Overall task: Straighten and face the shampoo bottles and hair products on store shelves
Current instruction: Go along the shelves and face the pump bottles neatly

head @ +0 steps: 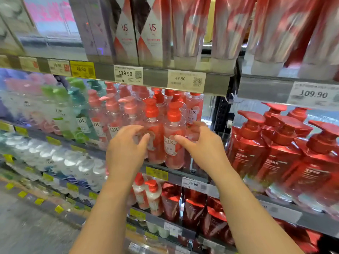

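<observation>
Store shelf [176, 173] carries red-capped Lux bottles [172, 142] at its front edge; left hand [126, 153] and right hand [203, 145] hover spread-fingered, gripping nothing.

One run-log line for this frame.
left hand open | right hand open | both at front red-capped Lux bottles | no grasp yet

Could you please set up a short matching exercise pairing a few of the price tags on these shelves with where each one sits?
Things:
1. 119.90 tag
2. 109.90 tag
3. 79.90 tag
4. yellow 49.90 tag

Places:
A. below the right hand, on the lower shelf edge
B. under the VS boxes
C. above the red pump bottles at far right
D. above the green-capped Lux bottles

Pairs: 1-B, 2-C, 3-A, 4-D
</observation>
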